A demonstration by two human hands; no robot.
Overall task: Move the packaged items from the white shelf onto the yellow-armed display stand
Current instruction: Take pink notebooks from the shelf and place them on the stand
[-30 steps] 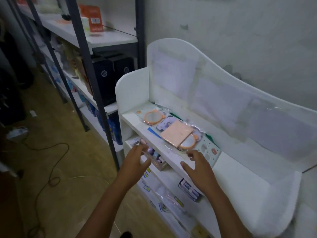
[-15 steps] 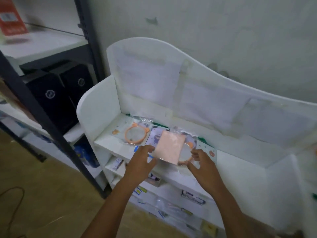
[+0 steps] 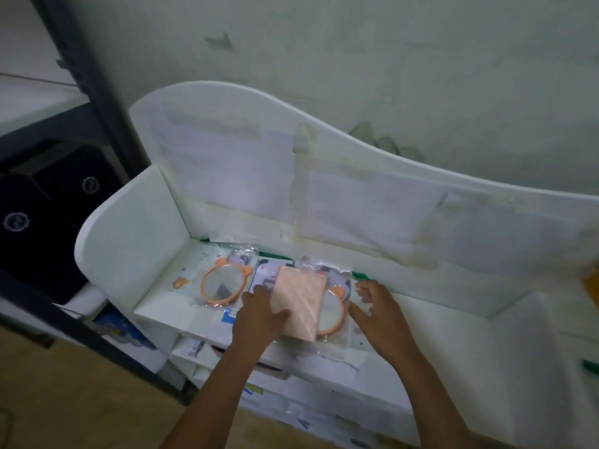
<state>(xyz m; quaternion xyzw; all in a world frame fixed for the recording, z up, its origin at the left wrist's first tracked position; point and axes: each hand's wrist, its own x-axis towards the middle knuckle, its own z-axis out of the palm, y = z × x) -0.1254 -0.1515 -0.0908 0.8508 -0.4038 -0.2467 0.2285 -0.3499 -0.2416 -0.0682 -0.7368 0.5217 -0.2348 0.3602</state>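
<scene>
The white shelf [image 3: 155, 315] has several packaged items on its top tier. At the left lies an orange bear-ear mirror in clear plastic [image 3: 220, 285]. Beside it a flat peach pack [image 3: 301, 299] rests on a second clear mirror package [image 3: 334, 314]. My left hand [image 3: 257, 319] grips the peach pack's left edge, thumb on top. My right hand [image 3: 381, 315] has its fingers curled at the right edge of the second mirror package, thumb against the plastic. A yellow-orange piece [image 3: 591, 286] shows at the right border.
A black metal rack post [image 3: 97, 102] stands at the left, with black boxes [image 3: 19, 218] on its shelf. Lower tiers of the white shelf hold small packages [image 3: 194, 346]. The curved white back panel [image 3: 291, 157] and the wall close off the far side.
The view has moved in closer to the shelf. Both hands came up from the front edge onto the stack, and my left hand now holds the peach pack.
</scene>
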